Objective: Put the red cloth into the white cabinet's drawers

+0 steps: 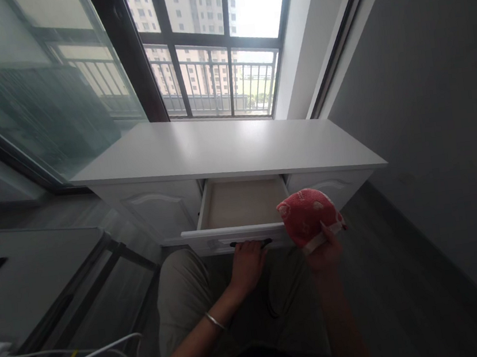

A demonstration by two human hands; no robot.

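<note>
While the drawer (241, 204) stood pulled out from the middle of the white cabinet (226, 148), I noted the left hand (247, 264) hooked on the dark handle (250, 242) at the drawer's front edge, fingers curled over it from below. Right hand (323, 249) was closed around a red cloth (308, 213) with pale spots, bunched into a ball and held just above the drawer's front right corner, apart from the cabinet top. Drawer bottom showed bare and pale; its back part was hidden under the cabinet top. A bracelet (215, 321) sat on the left wrist.

My judgement: the left hand should have held the front steady so the drawer neither slid nor tipped, and the cloth should have gone in over the front edge, flat to the bottom, working from the far corners forward.
</note>
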